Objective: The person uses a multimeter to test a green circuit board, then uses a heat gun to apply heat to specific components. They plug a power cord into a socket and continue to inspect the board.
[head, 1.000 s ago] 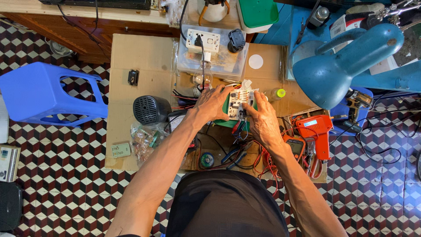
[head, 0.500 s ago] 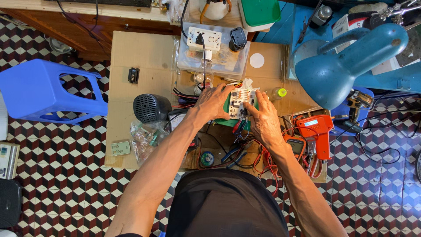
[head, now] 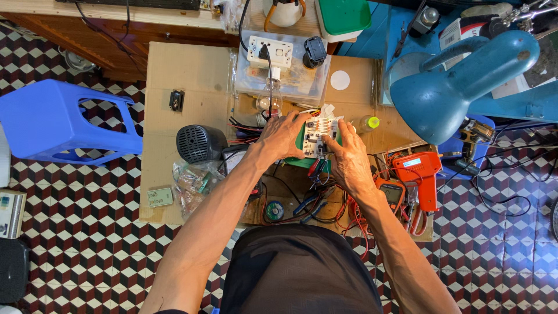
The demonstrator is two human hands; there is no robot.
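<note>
While both hands close on it from either side, the white circuit board [head: 318,135] sits near the middle of the cardboard sheet [head: 186,75] that covers the work surface, over something green whose shape is mostly hidden. The left hand [head: 283,136] grips the board's left edge, fingers curled over the top; the right hand [head: 347,158] clamps the right edge, thumb low and fingertips on the board's face. The parts on the board are too small to make out, and the palms hide its lower corners.

Just behind the board a clear light bulb [head: 267,103] hangs on a cord from a white socket strip [head: 270,52], which rests on a clear plastic box [head: 296,87]. A black adapter [head: 314,50] lies on the same box. A small yellow-capped bottle [head: 368,123] stands just right of the board. A black round speaker-like unit [head: 199,143] lies to the left, beside a bag of small parts [head: 192,180] whose contents are unreadable. Red and black wires [head: 325,200] tangle below the hands, partly under the wrists. An orange multimeter [head: 392,193] lies half covered by the right forearm, next to an orange soldering gun [head: 419,177]. A blue desk lamp [head: 447,93] blocks much of the right side, and a blue plastic stool [head: 64,125] stands on the tiled floor at left. The person's dark shirt cuts off the near edge of the cardboard.
</note>
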